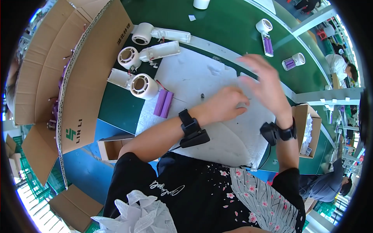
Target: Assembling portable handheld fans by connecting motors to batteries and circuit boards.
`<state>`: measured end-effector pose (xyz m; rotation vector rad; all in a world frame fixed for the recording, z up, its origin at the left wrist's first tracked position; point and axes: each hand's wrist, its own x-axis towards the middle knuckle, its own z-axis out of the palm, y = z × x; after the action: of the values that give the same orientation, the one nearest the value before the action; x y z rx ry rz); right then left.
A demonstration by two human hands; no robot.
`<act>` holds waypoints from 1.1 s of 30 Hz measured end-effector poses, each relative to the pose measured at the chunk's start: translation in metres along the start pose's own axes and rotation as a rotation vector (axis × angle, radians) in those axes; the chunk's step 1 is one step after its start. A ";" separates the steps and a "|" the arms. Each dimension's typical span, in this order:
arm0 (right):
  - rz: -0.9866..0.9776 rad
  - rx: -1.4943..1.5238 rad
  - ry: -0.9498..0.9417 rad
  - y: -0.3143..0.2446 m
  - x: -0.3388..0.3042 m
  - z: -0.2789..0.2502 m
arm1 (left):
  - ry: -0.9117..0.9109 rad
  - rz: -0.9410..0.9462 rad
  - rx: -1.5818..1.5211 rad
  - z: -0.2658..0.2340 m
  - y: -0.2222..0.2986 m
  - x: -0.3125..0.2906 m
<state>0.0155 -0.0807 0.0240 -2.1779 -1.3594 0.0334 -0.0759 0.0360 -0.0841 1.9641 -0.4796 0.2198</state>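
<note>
My left hand (pixel 227 103) is over the middle of a white foam sheet (pixel 210 134), its fingers curled together; whatever they may hold is hidden. My right hand (pixel 264 79), partly smeared by motion, is raised to the right of it with its fingers apart and nothing visible in them. A purple two-cell battery pack (pixel 163 104) with thin wires lies on the sheet's left side. Beside it sits a white round fan housing (pixel 143 86) with an opened handle. Two more such housings (pixel 129 57) (pixel 142 33) lie farther back. A small dark part (pixel 202 96) rests on the foam.
A large cardboard box (pixel 95 77) with purple battery packs inside stands at the left. Two fan units with purple cells (pixel 268 44) (pixel 289 63) lie on the green table (pixel 229 29) at the far right. A smaller carton (pixel 315 134) is near my right forearm. People work farther right.
</note>
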 end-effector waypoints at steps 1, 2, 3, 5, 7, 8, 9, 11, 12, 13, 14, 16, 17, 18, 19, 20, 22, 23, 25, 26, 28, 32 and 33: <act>-0.106 0.091 -0.154 -0.014 0.016 0.012 | 0.079 0.058 0.040 0.007 0.002 -0.003; -0.214 0.181 -0.309 -0.029 0.030 0.025 | 0.159 0.116 0.082 0.012 0.004 -0.008; -0.339 0.191 -0.350 -0.043 0.040 0.043 | 0.240 0.180 0.122 0.015 0.007 -0.009; -0.460 0.194 -0.388 -0.063 0.052 0.071 | 0.200 0.152 0.104 0.016 0.013 -0.006; -0.567 0.019 -0.610 -0.080 0.061 0.089 | 0.133 0.075 0.076 0.011 0.018 -0.007; -0.582 0.019 -0.615 -0.081 0.062 0.095 | 0.104 0.034 0.062 0.008 0.019 -0.008; -0.597 -0.041 -0.590 -0.083 0.061 0.101 | 0.074 -0.008 0.038 0.008 0.021 -0.009; -0.626 -0.163 -0.542 -0.084 0.061 0.110 | 0.017 -0.088 -0.015 0.006 0.024 -0.011; -0.632 -0.164 -0.556 -0.080 0.062 0.111 | -0.012 -0.126 -0.044 0.005 0.025 -0.012; -0.608 -0.092 -0.597 -0.075 0.063 0.108 | -0.041 -0.163 -0.075 0.005 0.026 -0.012; -0.580 -0.026 -0.634 -0.070 0.065 0.099 | -0.073 -0.193 -0.105 0.004 0.029 -0.011; -0.562 0.038 -0.682 -0.062 0.073 0.078 | -0.131 -0.260 -0.159 0.001 0.031 -0.010; -0.418 0.165 -0.573 -0.056 0.079 0.064 | -0.157 -0.293 -0.185 0.000 0.031 -0.009; -0.272 0.289 -0.460 -0.048 0.086 0.054 | -0.184 -0.325 -0.211 -0.001 0.031 -0.008; -0.148 0.304 -0.363 -0.034 0.093 0.047 | -0.177 -0.317 -0.212 -0.001 0.030 -0.005; -0.026 0.319 -0.261 -0.021 0.102 0.044 | -0.197 -0.209 -0.134 0.000 0.028 -0.003; 0.015 0.200 -0.199 -0.001 0.124 0.050 | -0.254 0.010 0.028 0.001 0.024 0.001; 0.055 0.087 -0.138 0.008 0.131 0.053 | -0.260 0.020 0.036 0.000 0.024 0.002; 0.048 0.092 -0.103 0.020 0.139 0.072 | -0.242 0.004 0.005 -0.002 0.024 0.001; 0.040 0.099 -0.083 0.021 0.144 0.080 | -0.230 -0.005 -0.010 -0.003 0.022 0.002; 0.040 0.072 -0.104 0.015 0.149 0.087 | -0.207 0.010 -0.014 0.000 0.019 0.002; 0.049 0.031 -0.134 0.013 0.153 0.093 | -0.148 0.040 -0.038 0.000 0.018 0.001; 0.049 0.039 -0.095 0.016 0.154 0.094 | -0.146 0.056 -0.035 0.000 0.016 0.001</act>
<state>0.0741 0.0846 -0.0211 -2.2013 -1.3453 0.1825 -0.0821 0.0297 -0.0705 1.9419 -0.6293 0.1028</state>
